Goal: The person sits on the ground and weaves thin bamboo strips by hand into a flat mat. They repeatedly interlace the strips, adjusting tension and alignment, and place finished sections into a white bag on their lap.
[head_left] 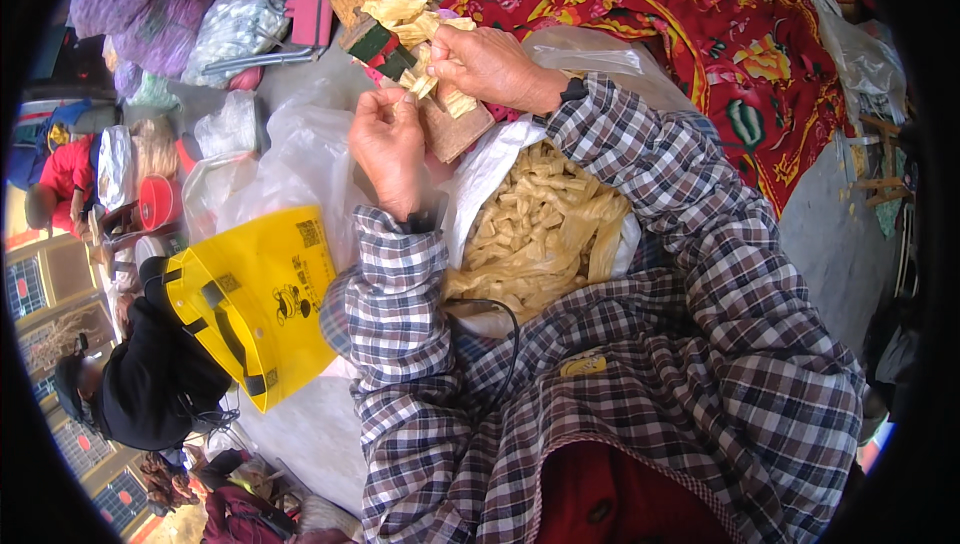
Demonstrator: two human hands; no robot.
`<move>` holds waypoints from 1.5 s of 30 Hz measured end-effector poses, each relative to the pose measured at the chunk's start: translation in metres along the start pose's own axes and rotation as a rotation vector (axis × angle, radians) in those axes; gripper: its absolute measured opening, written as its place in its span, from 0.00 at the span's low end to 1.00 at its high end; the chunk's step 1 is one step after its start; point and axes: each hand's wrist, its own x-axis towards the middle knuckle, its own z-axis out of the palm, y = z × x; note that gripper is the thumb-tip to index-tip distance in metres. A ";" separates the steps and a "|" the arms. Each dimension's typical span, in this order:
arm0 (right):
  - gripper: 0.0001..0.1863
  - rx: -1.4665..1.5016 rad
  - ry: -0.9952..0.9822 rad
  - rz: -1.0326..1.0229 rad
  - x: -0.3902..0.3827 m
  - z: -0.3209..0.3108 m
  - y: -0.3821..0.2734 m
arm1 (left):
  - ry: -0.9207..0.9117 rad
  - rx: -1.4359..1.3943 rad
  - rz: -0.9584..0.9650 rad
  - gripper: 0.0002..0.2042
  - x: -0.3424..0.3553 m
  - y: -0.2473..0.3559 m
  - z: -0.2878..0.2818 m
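My right hand (495, 69) is closed, thumb and fingers pinching a pale yellow flat strip (424, 76). Lower and to its left, my left hand (390, 149) pinches at the end of this strip, its fingertips partly hidden. Both hands are over a narrow wooden board (455, 132) with a dark green and red piece (382, 52) across it. More pale yellow strips (402, 10) lie bunched at the board's far end. Close to my lap, a white bag (478, 172) stands open, full of tan folded strips (545, 229).
A yellow bag (265, 294) and clear plastic (300, 144) lie to the left. Red patterned cloth (690, 34) covers the far right. Purple sacks (165, 9) and a folding chair (312, 9) stand far left. People sit at the left, one in black (165, 379).
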 end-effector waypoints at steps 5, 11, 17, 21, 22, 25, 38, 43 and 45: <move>0.13 -0.053 0.029 0.008 0.001 0.003 0.003 | -0.120 -0.020 -0.237 0.05 -0.004 0.020 -0.008; 0.12 0.509 -0.401 0.046 -0.005 -0.018 0.004 | -0.399 -0.086 -0.193 0.15 -0.026 0.045 -0.007; 0.15 0.862 -0.573 0.123 -0.013 -0.024 -0.015 | -0.330 0.219 0.011 0.07 -0.025 0.038 -0.005; 0.18 0.911 -0.704 0.143 -0.014 -0.033 -0.012 | -0.155 0.256 0.215 0.07 -0.019 0.039 -0.017; 0.18 0.884 -0.744 0.141 -0.012 -0.037 -0.009 | -0.133 0.194 0.196 0.06 -0.017 0.041 -0.025; 0.20 0.776 -0.802 0.155 -0.003 -0.047 0.000 | 0.053 0.183 0.204 0.05 -0.008 0.042 -0.039; 0.18 0.873 -0.283 -0.146 -0.003 -0.041 -0.020 | -0.315 -0.026 -0.106 0.06 -0.024 0.042 -0.012; 0.20 0.241 -0.196 -0.452 -0.011 -0.020 -0.015 | -0.331 -0.455 -0.333 0.09 -0.017 0.049 -0.025; 0.14 0.215 -0.180 -0.423 -0.014 -0.014 -0.017 | -0.337 -0.411 -0.350 0.09 -0.016 0.049 -0.022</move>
